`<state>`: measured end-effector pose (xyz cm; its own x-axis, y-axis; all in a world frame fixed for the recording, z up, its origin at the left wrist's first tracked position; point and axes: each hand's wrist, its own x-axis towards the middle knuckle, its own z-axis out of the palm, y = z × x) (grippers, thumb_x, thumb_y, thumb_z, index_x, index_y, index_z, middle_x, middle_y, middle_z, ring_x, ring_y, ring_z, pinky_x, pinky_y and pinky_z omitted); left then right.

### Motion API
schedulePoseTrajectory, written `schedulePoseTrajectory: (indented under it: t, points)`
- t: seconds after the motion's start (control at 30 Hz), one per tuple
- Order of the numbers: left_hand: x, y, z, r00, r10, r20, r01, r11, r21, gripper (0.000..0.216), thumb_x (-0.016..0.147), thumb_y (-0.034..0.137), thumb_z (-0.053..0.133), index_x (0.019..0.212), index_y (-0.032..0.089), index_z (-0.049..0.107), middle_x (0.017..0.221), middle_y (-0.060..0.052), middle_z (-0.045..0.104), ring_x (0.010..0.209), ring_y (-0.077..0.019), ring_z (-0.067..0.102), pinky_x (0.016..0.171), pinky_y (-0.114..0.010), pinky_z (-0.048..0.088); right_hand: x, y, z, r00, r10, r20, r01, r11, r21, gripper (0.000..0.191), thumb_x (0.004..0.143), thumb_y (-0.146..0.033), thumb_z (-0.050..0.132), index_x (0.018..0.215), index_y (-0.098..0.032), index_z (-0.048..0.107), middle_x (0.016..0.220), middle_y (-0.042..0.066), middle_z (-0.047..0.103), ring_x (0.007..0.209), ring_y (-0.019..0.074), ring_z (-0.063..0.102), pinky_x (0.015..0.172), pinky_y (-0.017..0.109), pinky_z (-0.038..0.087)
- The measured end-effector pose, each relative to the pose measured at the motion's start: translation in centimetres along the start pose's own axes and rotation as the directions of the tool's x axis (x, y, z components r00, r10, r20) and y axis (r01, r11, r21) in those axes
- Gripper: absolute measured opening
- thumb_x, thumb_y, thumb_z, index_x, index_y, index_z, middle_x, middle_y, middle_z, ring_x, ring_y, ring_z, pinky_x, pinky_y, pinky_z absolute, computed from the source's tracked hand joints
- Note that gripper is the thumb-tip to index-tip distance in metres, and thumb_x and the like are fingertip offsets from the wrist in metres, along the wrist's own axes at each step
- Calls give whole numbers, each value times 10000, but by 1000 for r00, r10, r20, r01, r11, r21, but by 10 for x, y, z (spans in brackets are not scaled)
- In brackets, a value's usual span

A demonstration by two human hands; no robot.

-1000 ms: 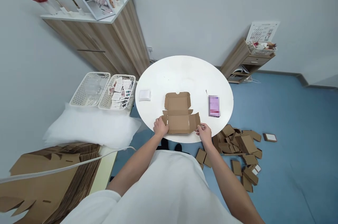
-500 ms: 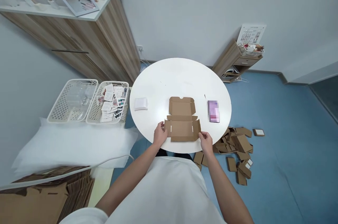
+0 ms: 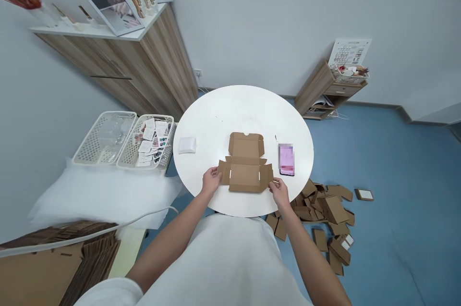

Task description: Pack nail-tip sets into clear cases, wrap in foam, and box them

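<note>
A flat brown cardboard box blank [image 3: 245, 164] lies unfolded on the round white table [image 3: 245, 109], near its front edge. My left hand [image 3: 211, 181] pinches the blank's left side flap. My right hand [image 3: 278, 189] grips the right side flap with closed fingers. A phone with a pink screen [image 3: 286, 159] lies just right of the blank. Left of it on the table rests a small white packet [image 3: 187, 145].
Two white mesh baskets [image 3: 126, 139] stand at the left, one holding small cards. A stack of flat cardboard blanks [image 3: 54, 263] lies at the lower left. Several folded brown boxes [image 3: 324, 210] litter the blue floor at the right. Wooden cabinets stand against the wall.
The view has shifted a little. Both hands stay on the blank's side flaps, which now lie a bit further out from the middle panel.
</note>
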<state>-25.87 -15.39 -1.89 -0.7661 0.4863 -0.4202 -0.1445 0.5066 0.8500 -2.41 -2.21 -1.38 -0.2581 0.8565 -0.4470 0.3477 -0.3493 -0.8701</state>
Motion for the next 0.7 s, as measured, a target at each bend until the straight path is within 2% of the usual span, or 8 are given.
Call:
schedulePoseTrajectory:
  t: [0.07,0.2,0.33,0.43,0.5,0.57,0.63,0.7]
  points:
    - [-2,1,1,1000,-25,-13,24,999,-42,276,740,140,536,1015,128,559,1023,-105,646,899,-173,627,765,-288,510,7,3,-1,1000,14,19,-14,1000,-12,336,657,-348,552,952,-188,534,811,37,680,694,166,627,647,296,482]
    - [-2,-3,1,998,-62,-33,60,996,-68,285,735,162,553,1019,130,561,1014,-109,648,889,-178,631,774,-301,507,17,5,-2,993,-7,121,14,998,-57,314,684,-306,503,975,-192,523,900,51,673,815,178,632,745,313,472]
    - [7,-10,-2,992,-84,-94,85,996,11,296,758,191,542,1048,129,544,1054,-118,629,931,-171,615,786,-281,499,23,5,-5,990,-24,141,46,987,-153,420,696,-288,493,1105,-195,472,970,68,655,850,185,626,775,329,464]
    - [9,-14,-7,989,-70,-131,83,991,102,336,768,226,540,1087,126,511,1098,-132,596,979,-175,591,817,-287,481,26,5,-7,986,-84,145,123,950,-287,500,706,-288,492,1192,-191,425,1031,84,628,882,195,611,795,345,455]
    - [4,-14,-9,988,25,-150,9,975,223,440,750,275,570,1152,135,461,1162,-136,548,1054,-196,546,873,-322,447,29,3,-8,973,-186,136,226,891,-394,553,713,-286,488,1244,-173,380,1139,108,568,996,214,558,850,365,429]
    - [-6,-12,-10,974,196,-117,-136,911,390,564,708,339,614,1204,157,416,1224,-130,488,1141,-230,468,930,-368,395,33,-3,-5,944,-307,125,326,789,-521,584,721,-279,484,1273,-151,348,1236,128,487,1130,240,453,920,393,375]
    - [-17,-8,-9,933,358,35,-320,782,535,625,652,397,658,1195,187,432,1246,-115,458,1188,-265,401,959,-402,345,40,-13,1,906,-390,164,399,662,-634,564,735,-266,473,1273,-148,355,1278,131,437,1197,259,367,959,418,321]
    - [-26,-4,-5,870,421,257,-484,631,606,587,608,419,689,1124,217,494,1219,-93,478,1187,-284,383,969,-418,302,50,-27,10,873,-413,258,462,536,-707,508,748,-246,465,1247,-179,398,1290,122,420,1208,268,341,964,434,294]
